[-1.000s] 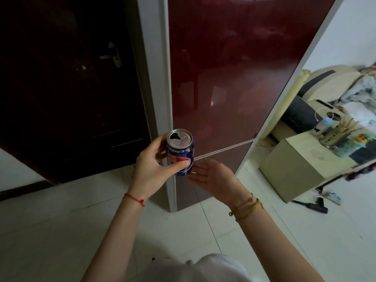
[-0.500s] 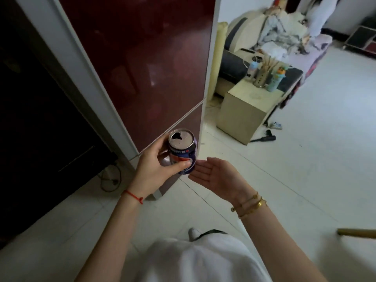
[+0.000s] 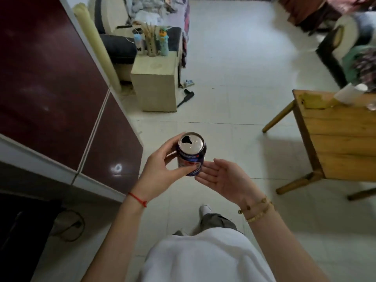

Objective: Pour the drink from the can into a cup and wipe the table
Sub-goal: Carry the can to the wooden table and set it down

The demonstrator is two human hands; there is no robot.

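Observation:
A blue drink can (image 3: pixel 191 153) with its top opened stands upright in the air above the floor, and my left hand (image 3: pixel 160 171) grips its side. My right hand (image 3: pixel 225 178) is held flat, palm up, just to the right of and below the can, fingers apart and holding nothing. A low wooden table (image 3: pixel 337 143) stands at the right. On its far edge lies a white paper cup (image 3: pixel 345 94) on its side, next to a yellow cloth (image 3: pixel 313 100).
A dark red fridge (image 3: pixel 50 82) fills the left side. A cardboard box (image 3: pixel 156 84) with bottles and sticks on it stands ahead on the white tiled floor, a sofa behind it. A cable lies on the floor at the lower left.
My view has swung right, away from the fridge and toward the room, bringing the wooden table into view. Both hands keep the same pose around the can.

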